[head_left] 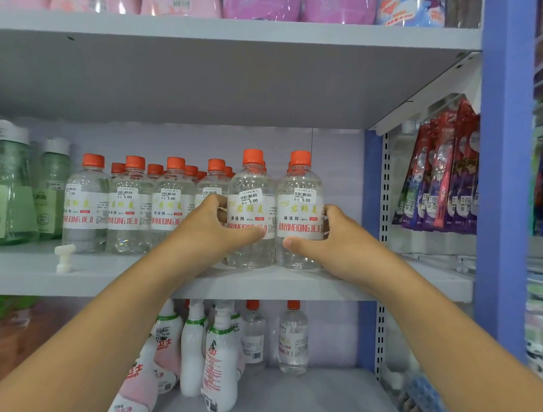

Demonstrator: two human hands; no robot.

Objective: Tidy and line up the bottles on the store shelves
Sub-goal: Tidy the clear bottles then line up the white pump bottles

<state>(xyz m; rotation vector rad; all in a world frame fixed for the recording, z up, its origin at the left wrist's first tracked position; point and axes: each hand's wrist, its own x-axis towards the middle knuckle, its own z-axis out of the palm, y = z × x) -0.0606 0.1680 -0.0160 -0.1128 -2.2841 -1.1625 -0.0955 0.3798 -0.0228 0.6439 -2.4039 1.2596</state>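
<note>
Left hand (215, 225) grips front bottle (251, 211), right hand (328, 236) grips its neighbour (299, 213); row left of hands (127, 205) lined up; lower-shelf bottles (208, 352) below hands untidy.

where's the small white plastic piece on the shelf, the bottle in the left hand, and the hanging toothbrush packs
white plastic piece (64, 257), head view, its stem
left-hand bottle (253, 186), head view, clear shoulder
toothbrush packs (442, 182), head view, red middle pack

Both bare forearms reach forward and up. The left hand (215, 226) curls round one clear bottle (252, 211); the right hand (328, 239) grips its neighbour (300, 213), thumbs frontward.
</note>
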